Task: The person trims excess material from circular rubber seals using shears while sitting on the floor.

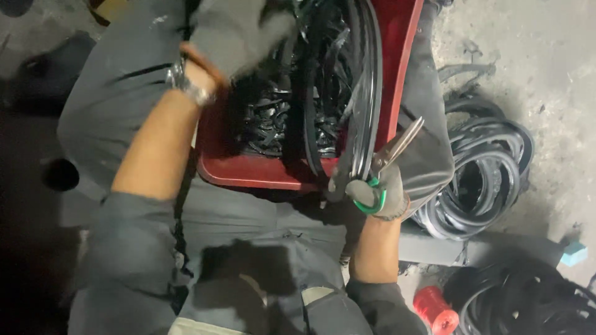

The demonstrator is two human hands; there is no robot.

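Nearest to the camera, the right hand, in a grey work glove, is closed around the green loop handles of a pair of metal scissors, whose blades point up and to the right and stand slightly apart. The same hand also seems to pinch a long black rubber strip that rises from the fingers and bends over into the red plastic tub resting on the person's lap. I judge the first risk here: the open blades are just beside the strip and close to the grey trouser leg, so a slip of the grip could cut the strip at a wrong place or catch the cloth. Inside the tub lies a tangle of short black rubber offcuts; if the tub tilts on the knees, these could spill to the floor. Farther up, the left hand, also in a grey glove and with a metal wristwatch on the wrist, is raised over the tub. It is blurred, so I cannot tell whether its fingers are apart or holding something. To the right on the concrete floor rest coils of black rubber cord, and near the bottom a red spool of thread; loose loops there could snag a foot.
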